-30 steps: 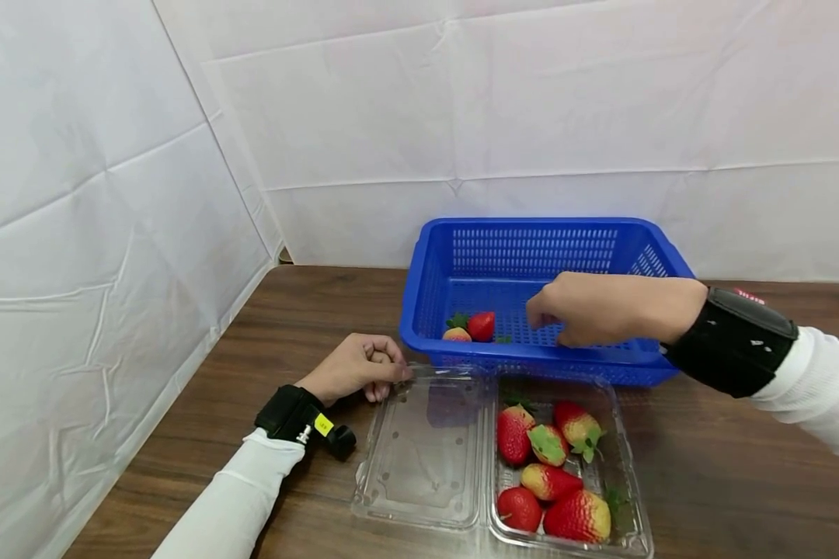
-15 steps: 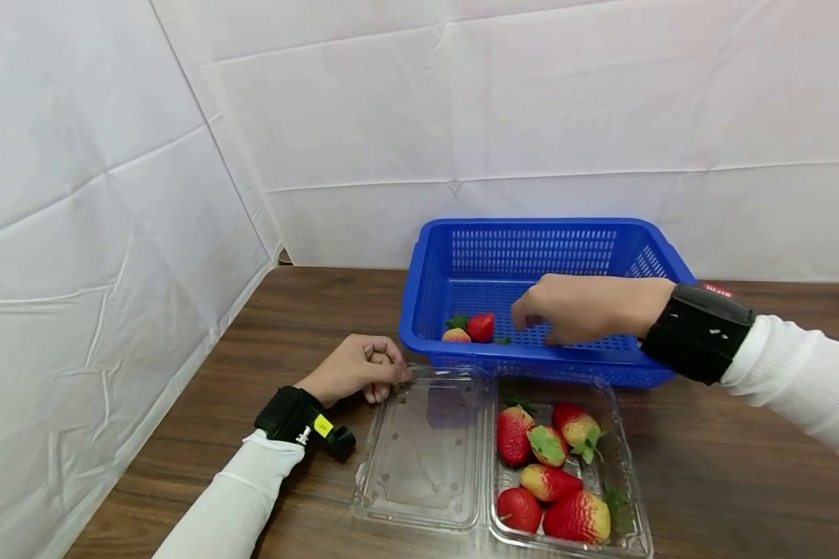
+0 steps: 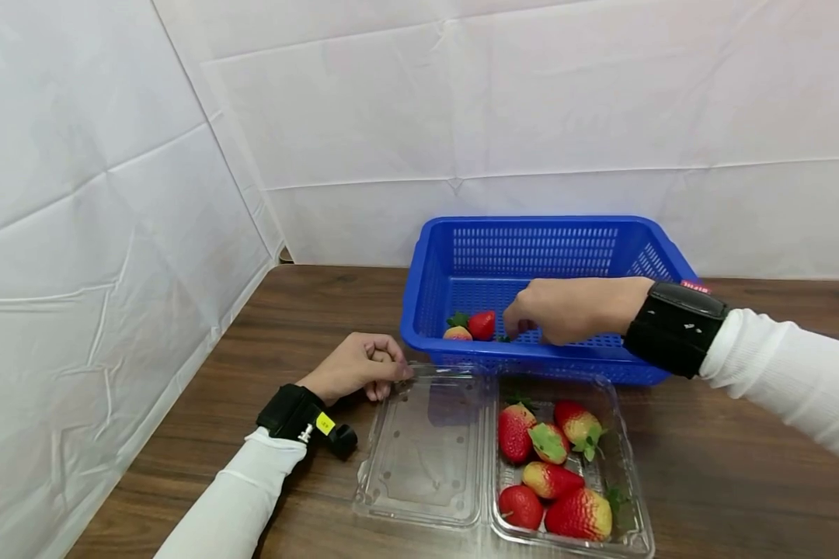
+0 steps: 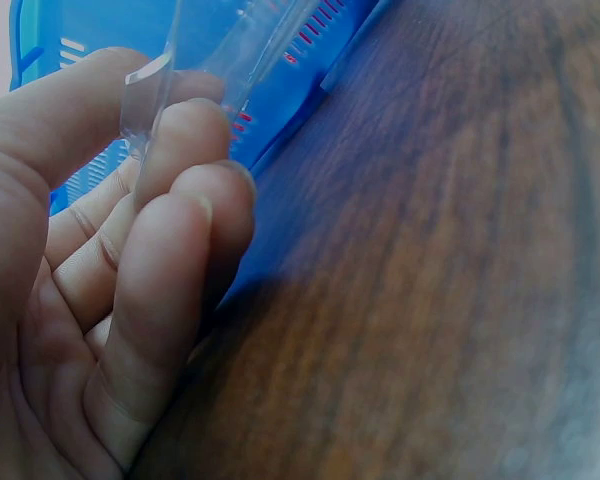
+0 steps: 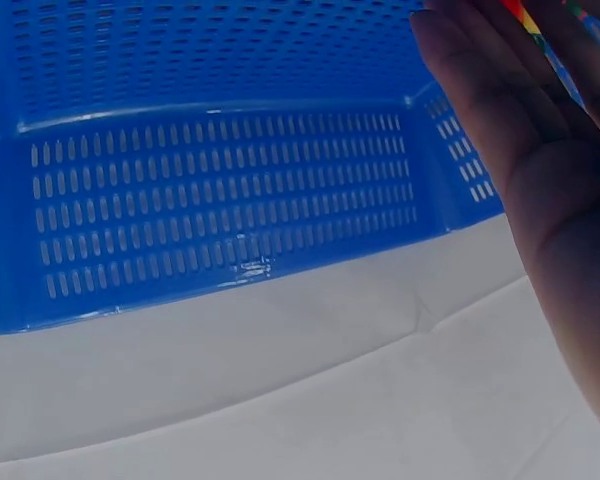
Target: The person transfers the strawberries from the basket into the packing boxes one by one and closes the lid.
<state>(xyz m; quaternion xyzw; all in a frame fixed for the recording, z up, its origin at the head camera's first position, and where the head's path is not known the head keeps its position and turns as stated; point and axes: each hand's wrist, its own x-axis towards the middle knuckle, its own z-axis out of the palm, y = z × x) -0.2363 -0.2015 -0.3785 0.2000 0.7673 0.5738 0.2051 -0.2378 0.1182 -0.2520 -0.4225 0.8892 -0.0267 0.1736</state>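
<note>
Soft, even light fills the head view. The left wrist view blurs the desk (image 4: 430, 300); the right is dimmer, its fingers (image 5: 485, 95) shadowed, the blue basket (image 5: 220, 115) glinting.

We pinch with our curled, bare left hand (image 3: 359, 366) while our bare right hand (image 3: 566, 309) reaches down, loosely bent.

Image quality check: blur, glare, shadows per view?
Head: evenly lit and mostly sharp, with reflections on the clear lid; left wrist: left hand fairly crisp, wooden table soft, pale haze at lower right; right wrist: dim, right hand in deep shadow, small glints on the blue basket.
</note>
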